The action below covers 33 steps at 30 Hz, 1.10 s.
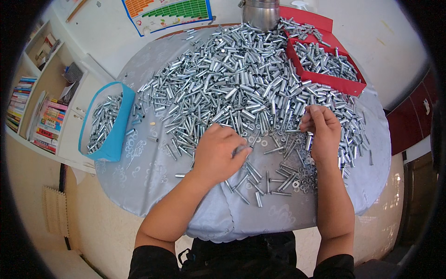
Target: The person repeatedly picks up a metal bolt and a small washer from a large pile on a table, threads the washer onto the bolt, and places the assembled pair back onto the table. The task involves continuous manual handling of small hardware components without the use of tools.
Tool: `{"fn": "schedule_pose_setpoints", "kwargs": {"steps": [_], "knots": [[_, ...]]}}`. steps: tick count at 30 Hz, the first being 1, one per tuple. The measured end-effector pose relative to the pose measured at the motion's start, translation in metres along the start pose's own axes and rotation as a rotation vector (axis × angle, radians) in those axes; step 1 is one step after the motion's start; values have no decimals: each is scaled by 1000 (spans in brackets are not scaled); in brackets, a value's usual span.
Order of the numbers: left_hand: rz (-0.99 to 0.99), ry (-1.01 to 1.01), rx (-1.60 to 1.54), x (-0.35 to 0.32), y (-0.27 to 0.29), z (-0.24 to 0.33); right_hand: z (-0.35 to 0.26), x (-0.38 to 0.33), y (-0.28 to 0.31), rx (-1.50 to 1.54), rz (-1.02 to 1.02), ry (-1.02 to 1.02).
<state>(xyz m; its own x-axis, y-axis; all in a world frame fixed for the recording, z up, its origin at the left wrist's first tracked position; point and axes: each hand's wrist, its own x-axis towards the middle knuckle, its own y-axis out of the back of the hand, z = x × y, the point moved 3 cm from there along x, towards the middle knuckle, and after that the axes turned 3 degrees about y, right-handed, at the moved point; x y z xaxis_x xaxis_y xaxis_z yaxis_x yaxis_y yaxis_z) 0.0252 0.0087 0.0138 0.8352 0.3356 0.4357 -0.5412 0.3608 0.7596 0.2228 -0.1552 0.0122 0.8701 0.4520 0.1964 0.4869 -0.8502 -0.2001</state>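
Observation:
A large heap of silvery bolts and metal sleeves (232, 69) covers much of the table. My left hand (218, 153) is curled at the heap's near edge, closed round a shiny metal piece (239, 150) that is mostly hidden by the fingers. To its right, my right hand (324, 132) is raised over the heap with thumb and fingertips drawn together; what they pinch, if anything, is too small to name. Between and below the hands lie loose bolts (253, 172), with small flat washers (306, 179) scattered beside my right wrist.
A blue open box (121, 125) with metal parts stands at the left. At the back right is a red box (325, 83) full of bolts, its lid also holding some. A steel canister (261, 15) stands behind the heap. The round table wears a grey cloth (139, 186).

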Motion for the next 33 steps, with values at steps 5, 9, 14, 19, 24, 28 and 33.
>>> {"fn": "schedule_pose_setpoints", "kwargs": {"steps": [5,9,14,19,24,28,33], "knots": [[-69,-72,59,0,-19,4,-4,5,8,-73,-4,28],[-82,-49,56,1,-19,3,-2,4,5,-97,-12,9],[-81,-44,61,1,-17,4,-2,1,1,-143,-16,-19],[-61,-22,26,0,-19,3,-1,4,7,-150,112,57],[50,75,-97,0,-12,5,2,8,10,-239,109,76],[136,41,-165,-1,-10,1,2,0,0,-468,-71,80],[124,68,-234,-1,-8,3,4,2,4,-548,-28,121]]}}
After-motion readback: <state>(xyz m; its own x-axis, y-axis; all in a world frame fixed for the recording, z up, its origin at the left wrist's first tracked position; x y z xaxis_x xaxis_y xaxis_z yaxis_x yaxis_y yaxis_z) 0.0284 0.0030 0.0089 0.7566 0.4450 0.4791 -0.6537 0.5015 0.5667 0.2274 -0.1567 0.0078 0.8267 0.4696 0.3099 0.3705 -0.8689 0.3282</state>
